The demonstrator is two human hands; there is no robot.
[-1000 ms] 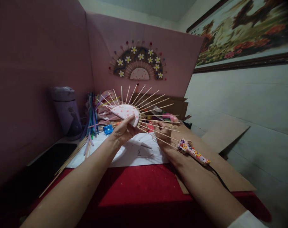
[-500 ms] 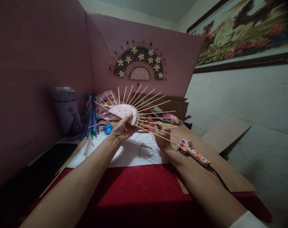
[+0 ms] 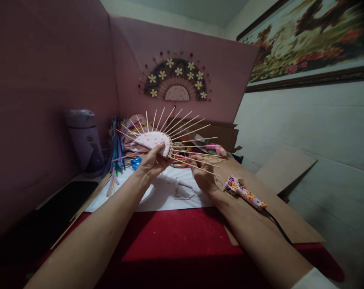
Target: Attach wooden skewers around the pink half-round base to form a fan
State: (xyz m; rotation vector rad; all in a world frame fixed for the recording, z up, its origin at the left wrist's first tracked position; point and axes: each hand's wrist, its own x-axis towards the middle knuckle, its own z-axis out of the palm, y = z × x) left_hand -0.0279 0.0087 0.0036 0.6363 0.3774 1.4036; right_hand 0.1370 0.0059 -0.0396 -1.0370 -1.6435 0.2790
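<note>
My left hand [image 3: 154, 163] grips a half-round white disc with pink spots [image 3: 153, 140], thumb on its face and fingers behind. Thin wooden sticks [image 3: 186, 130] fan out from its curved edge, where tan twine [image 3: 170, 147] is woven between them. My right hand [image 3: 203, 173] is at the lowest sticks on the right, its fingers pinched around the twine, a loose loop of which hangs by the wrist. Sticks partly cover those fingertips. Beside the right forearm lies a flower-patterned glue gun [image 3: 245, 192] with a black cord.
A purple tumbler [image 3: 85, 142] stands left, beside coloured pipe cleaners [image 3: 117, 140] and loose sticks [image 3: 82, 210]. White paper [image 3: 158, 200] covers part of the red cloth [image 3: 166, 237]. Cardboard [image 3: 290, 220] lies right. A finished flowered fan piece [image 3: 178, 72] hangs on the pink partition.
The disc with its sticks has shifted slightly left and tilted a little in my left hand. My right hand has moved slightly left, its fingers now lower behind the sticks.
</note>
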